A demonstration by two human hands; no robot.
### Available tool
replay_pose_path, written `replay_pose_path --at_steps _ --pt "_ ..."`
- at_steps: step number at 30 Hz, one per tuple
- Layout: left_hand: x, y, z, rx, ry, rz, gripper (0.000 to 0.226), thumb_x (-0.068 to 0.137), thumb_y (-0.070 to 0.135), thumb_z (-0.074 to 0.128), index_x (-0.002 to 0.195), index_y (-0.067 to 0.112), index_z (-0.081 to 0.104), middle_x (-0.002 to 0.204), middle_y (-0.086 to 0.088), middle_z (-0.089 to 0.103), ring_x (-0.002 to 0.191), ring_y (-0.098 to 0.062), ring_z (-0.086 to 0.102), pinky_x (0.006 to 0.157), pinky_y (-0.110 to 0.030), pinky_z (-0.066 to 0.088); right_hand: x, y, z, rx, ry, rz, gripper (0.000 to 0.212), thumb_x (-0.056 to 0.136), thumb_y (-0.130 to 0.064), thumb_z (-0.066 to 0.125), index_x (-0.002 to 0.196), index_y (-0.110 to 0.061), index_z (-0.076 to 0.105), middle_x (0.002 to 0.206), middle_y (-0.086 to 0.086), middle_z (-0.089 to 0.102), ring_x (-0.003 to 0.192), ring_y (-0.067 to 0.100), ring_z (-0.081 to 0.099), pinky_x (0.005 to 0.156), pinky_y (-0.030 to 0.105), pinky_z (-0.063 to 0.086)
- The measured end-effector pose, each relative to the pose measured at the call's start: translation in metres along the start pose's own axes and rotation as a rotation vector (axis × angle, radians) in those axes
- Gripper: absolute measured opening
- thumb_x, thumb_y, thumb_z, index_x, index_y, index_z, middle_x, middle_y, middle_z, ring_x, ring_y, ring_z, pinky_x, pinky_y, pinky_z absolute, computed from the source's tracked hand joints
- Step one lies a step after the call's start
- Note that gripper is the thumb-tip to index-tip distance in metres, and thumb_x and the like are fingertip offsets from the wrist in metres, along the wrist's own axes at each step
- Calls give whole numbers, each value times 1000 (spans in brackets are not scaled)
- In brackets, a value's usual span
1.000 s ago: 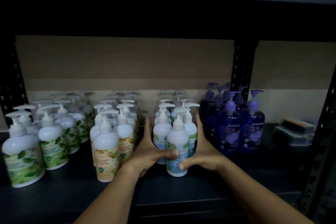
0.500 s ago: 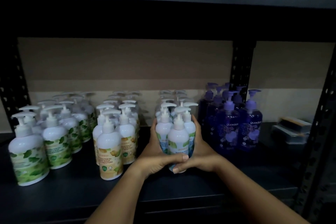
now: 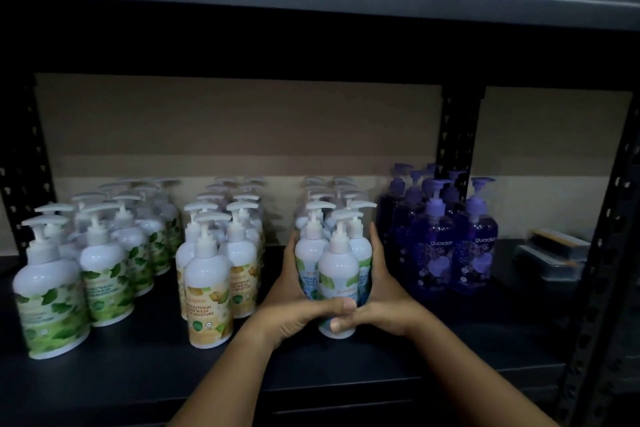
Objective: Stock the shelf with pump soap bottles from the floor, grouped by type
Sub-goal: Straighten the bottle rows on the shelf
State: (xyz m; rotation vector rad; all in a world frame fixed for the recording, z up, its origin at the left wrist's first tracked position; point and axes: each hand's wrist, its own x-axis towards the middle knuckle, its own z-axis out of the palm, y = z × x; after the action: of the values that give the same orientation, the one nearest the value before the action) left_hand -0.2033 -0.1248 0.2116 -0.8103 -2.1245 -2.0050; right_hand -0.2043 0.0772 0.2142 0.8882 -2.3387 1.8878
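Both hands point(image 3: 341, 302) clasp blue-label bottles point(image 3: 337, 274); purple bottles point(image 3: 436, 253) just right.

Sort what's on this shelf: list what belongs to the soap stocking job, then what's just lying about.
Job:
- green-leaf bottles
- yellow-label bottles
- blue-label bottles, cupped between left hand and right hand
- purple bottles
- shelf

Lying about:
- flat boxes at far right, contents unclear

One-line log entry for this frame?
phase: aligning | left hand + right hand: cupping white blue-label pump bottles | dark shelf: four groups upright
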Motion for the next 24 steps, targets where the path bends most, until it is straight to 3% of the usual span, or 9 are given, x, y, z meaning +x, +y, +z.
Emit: replay_pose_path --at_steps 2,4,6,9,15,18,21,22,24 --pt "1 0 0 -17 10 -9 135 65 3 98 159 49 12 156 17 49 140 -7 53 109 -39 52 1 2 -3 0 0 9 159 63 15 90 151 -47 -28 150 -33 28 134 -11 46 102 25 51" --pt "2 1 2 -36 13 0 127 65 -2 94 150 55 19 147 27 55 134 -1 56 101 -29 56 2 1 -4 -21 -19 10 157 62 13 91 155 -42 -23 150 -32 36 137 -6 47 104 28 51" --pt "2 3 4 -24 -6 17 121 68 -8 88 148 53 21 139 31 60 130 1 59 95 -23 56 2 -1 -4 -51 -36 -22 146 63 17 89 156 -45 -5 146 -31 49 138 1 49 102 28 52" --pt "2 2 4 -26 -26 18 123 70 -11 87 159 39 17 146 20 59 135 -8 58 99 -27 55 3 -3 -4 -92 -40 -54 135 63 20 87 148 -50 9 142 -34 53 138 3 50 101 27 51" --pt "4 1 2 -23 -43 22 127 71 -7 90 162 38 13 158 5 49 141 -17 53 109 -43 52 4 0 -6 -101 -34 -39 133 62 18 89 152 -44 12 142 -31 53 138 3 51 102 27 51" --pt "5 -2 1 -16 -41 -2 133 70 1 95 162 43 9 160 8 46 143 -14 51 112 -44 50 3 1 -5 -84 -35 -13 142 60 13 92 158 -37 1 146 -29 50 139 2 48 104 30 51" --pt "4 0 1 -45 4 -44 145 61 16 101 160 48 0 153 22 46 132 6 55 101 -26 55 1 3 -5 -60 -28 32 159 60 7 94 157 -40 -23 146 -38 40 139 -4 46 106 31 50" --pt "4 1 1 -63 21 -55 143 62 15 101 159 48 1 149 25 48 126 11 57 95 -22 56 0 3 -4 -61 -33 32 160 61 6 95 155 -41 -26 144 -43 41 138 -5 46 106 30 50" --pt "3 1 1 -66 3 -29 127 69 3 93 160 42 14 149 16 55 128 2 60 94 -25 57 -2 -1 -2 -85 -42 21 161 61 1 97 154 -41 -28 140 -51 39 139 -7 44 105 26 49"
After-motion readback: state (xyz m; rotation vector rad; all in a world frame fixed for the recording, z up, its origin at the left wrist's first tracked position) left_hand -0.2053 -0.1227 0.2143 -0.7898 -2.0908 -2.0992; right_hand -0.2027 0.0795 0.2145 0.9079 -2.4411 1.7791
